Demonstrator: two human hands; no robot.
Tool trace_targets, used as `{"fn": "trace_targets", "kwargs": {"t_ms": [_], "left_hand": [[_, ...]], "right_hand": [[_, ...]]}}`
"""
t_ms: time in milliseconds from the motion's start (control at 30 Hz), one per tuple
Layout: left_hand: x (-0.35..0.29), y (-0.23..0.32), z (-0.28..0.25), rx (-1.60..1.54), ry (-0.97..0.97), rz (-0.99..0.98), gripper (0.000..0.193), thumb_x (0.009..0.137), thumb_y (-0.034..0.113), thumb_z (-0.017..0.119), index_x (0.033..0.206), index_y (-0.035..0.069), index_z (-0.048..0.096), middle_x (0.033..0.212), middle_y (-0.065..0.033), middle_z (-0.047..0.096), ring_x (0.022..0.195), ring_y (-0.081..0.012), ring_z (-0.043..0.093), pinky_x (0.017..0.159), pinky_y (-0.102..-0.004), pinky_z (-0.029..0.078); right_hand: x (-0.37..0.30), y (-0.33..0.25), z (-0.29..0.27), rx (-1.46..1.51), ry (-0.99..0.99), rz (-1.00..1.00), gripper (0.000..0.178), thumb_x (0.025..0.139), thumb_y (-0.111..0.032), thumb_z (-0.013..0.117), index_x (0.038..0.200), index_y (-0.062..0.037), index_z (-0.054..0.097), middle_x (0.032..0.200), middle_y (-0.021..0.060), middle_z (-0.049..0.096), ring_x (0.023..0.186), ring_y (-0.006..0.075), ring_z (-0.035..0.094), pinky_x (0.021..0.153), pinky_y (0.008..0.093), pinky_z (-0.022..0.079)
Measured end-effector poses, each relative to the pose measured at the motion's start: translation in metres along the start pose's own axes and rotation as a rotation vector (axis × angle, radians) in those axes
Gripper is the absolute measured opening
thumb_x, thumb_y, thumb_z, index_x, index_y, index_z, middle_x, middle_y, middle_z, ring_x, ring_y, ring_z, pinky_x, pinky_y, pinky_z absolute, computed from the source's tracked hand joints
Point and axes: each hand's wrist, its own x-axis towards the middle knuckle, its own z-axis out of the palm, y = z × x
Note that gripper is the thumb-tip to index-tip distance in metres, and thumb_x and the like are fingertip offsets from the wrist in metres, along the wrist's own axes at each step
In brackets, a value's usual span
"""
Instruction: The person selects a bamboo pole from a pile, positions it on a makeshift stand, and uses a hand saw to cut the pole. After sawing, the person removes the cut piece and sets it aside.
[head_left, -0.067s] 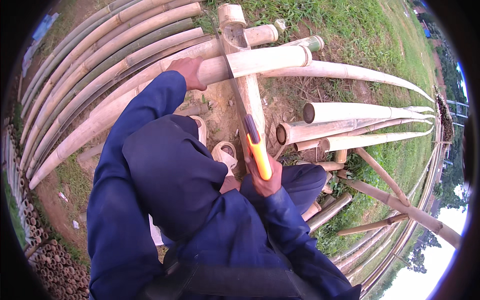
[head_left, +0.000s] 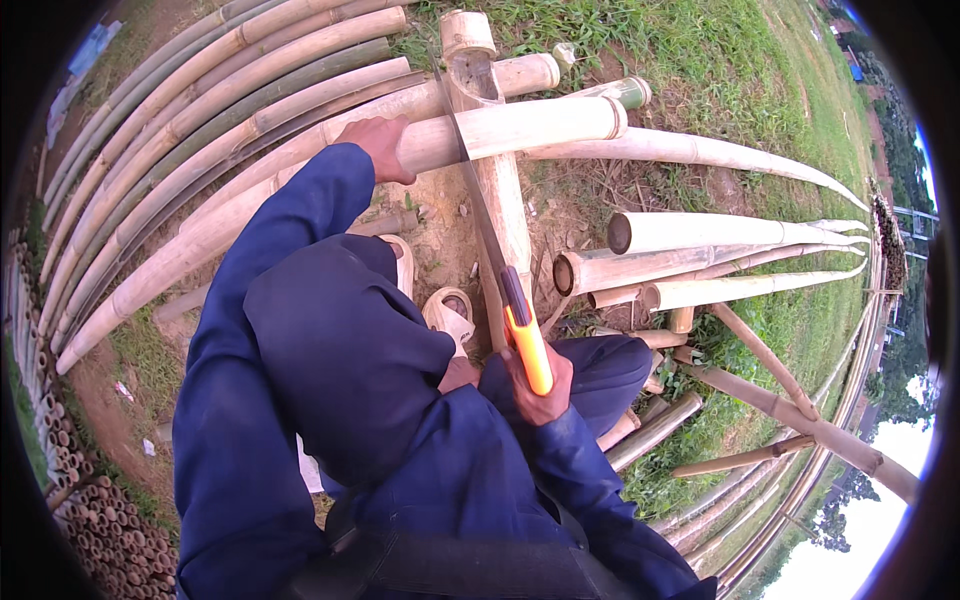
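My right hand (head_left: 545,392) is closed round the orange and black handle of a hand saw (head_left: 530,345). The long thin blade runs away from me and lies across a pale bamboo pole (head_left: 520,126), a short way right of my left hand. That left hand (head_left: 378,147) grips the same pole, its fingers over the top. Beneath the pole, an upright-running bamboo support (head_left: 505,205) with a notched far end carries it. How deep the blade sits in the pole I cannot make out.
Several long bamboo poles (head_left: 250,90) lie side by side at the left. More cut poles (head_left: 700,232) lie at the right, near a bamboo frame (head_left: 770,400). A stack of bamboo ends (head_left: 110,530) fills the lower left. My sandalled foot (head_left: 450,315) is close to the support.
My right hand and the saw have slid back toward me, slightly to the right. The left hand stays on the bamboo pole.
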Motion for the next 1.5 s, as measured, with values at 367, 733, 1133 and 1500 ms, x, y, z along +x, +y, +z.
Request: {"fn": "trace_targets", "kwargs": {"t_ms": [367,733,1133,1500], "left_hand": [[0.007,-0.002,-0.002,-0.035,-0.073,-0.007,0.082,0.064,0.045,0.084,0.129,0.001,0.06,0.103,-0.0258,0.073,0.101,-0.0433,0.07,0.093,-0.0503,0.055],[0.012,0.006,-0.003,-0.044,-0.049,-0.017,0.083,0.061,0.042,0.086,0.129,0.002,0.061,0.105,-0.0276,0.072,0.103,-0.0452,0.069,0.092,-0.0505,0.054],[-0.009,0.014,-0.004,-0.046,-0.077,-0.032,0.082,0.063,0.041,0.087,0.129,-0.001,0.062,0.111,-0.0258,0.072,0.108,-0.0425,0.069,0.097,-0.0494,0.054],[-0.01,0.011,-0.002,-0.069,-0.092,-0.034,0.084,0.061,0.041,0.088,0.13,0.0,0.062,0.111,-0.0268,0.072,0.109,-0.0423,0.069,0.097,-0.0499,0.053]], "right_hand": [[0.104,-0.015,0.043,0.122,0.049,-0.151,0.018,0.094,-0.012,0.074,0.103,0.0031,0.07,0.073,0.0148,0.067,0.062,0.0198,0.062,0.062,0.035,0.052],[0.071,-0.019,0.019,0.073,0.073,-0.08,0.017,0.094,-0.009,0.074,0.105,0.0041,0.07,0.078,0.0137,0.07,0.068,0.0141,0.064,0.065,0.0329,0.053],[0.024,0.009,0.012,0.058,0.122,-0.185,0.027,0.093,-0.004,0.074,0.118,0.0029,0.071,0.085,0.0118,0.074,0.077,0.013,0.07,0.073,0.0293,0.055],[-0.038,-0.001,-0.007,-0.082,0.103,-0.133,0.023,0.09,-0.004,0.077,0.111,0.0027,0.072,0.087,0.0146,0.074,0.074,0.0207,0.072,0.073,0.0332,0.056]]}}
